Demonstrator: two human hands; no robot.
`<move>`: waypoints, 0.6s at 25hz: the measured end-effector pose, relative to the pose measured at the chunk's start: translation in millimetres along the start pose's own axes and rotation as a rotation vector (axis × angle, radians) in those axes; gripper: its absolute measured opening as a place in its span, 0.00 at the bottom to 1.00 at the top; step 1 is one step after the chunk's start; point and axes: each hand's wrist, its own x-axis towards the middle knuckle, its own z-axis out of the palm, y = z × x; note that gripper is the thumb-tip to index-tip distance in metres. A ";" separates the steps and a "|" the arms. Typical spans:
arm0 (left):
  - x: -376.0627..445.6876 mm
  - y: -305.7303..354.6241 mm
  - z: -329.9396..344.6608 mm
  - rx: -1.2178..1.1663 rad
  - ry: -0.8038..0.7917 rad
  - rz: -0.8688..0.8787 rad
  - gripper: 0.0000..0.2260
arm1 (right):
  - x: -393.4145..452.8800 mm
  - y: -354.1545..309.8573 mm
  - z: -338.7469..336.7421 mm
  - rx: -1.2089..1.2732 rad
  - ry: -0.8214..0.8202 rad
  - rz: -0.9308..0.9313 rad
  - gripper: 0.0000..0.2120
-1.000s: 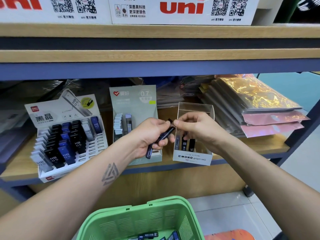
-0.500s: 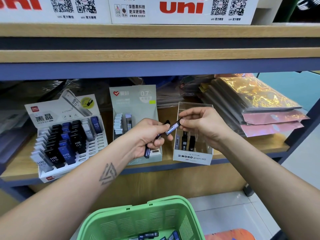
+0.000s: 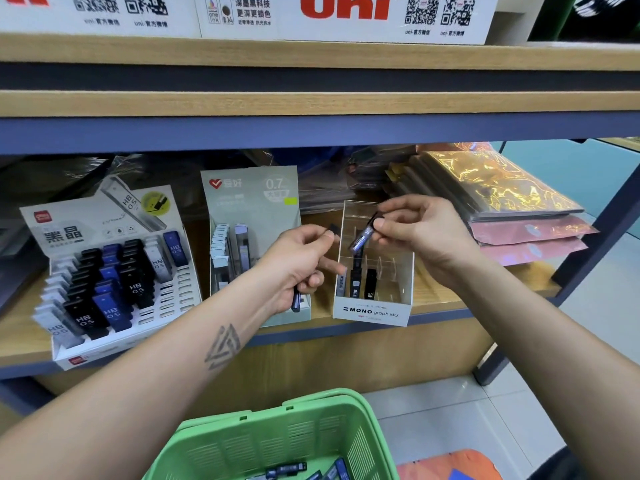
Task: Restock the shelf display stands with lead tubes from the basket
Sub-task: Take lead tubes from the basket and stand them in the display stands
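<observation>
My right hand (image 3: 420, 233) pinches a dark blue lead tube (image 3: 362, 237), tilted, just above the clear MONO graph MG stand (image 3: 372, 311), which has a few black tubes standing in it. My left hand (image 3: 299, 263) is closed around another dark lead tube (image 3: 296, 301) in front of the grey-green 0.7 stand (image 3: 252, 209). The white HB 0.5 stand (image 3: 114, 271) at left is filled with black, blue and grey tubes. The green basket (image 3: 277, 438) sits low in front with several tubes at its bottom.
The stands rest on a wooden shelf (image 3: 450, 299) with a blue front rail. Shiny gold and pink pouches (image 3: 502, 209) are stacked to the right. A white uni box (image 3: 343, 15) sits on the shelf above. Tiled floor lies at lower right.
My right hand pulled one tube out of my left hand's grip and lifted it up and right over the MONO stand. My left hand stayed low with its remaining tube.
</observation>
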 end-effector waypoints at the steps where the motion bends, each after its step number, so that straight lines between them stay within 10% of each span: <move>1: 1.7 -0.6 -0.8 -0.014 0.011 0.001 0.09 | 1.8 1.7 -5.2 -0.085 0.069 -0.047 0.11; 6: 3.5 2.3 1.6 -0.130 -0.032 -0.020 0.05 | 11.2 17.0 -15.8 -0.627 0.262 -0.224 0.07; 15: -2.1 -0.1 -0.3 -0.121 -0.067 -0.032 0.04 | 17.5 38.7 4.7 -0.839 0.269 -0.282 0.07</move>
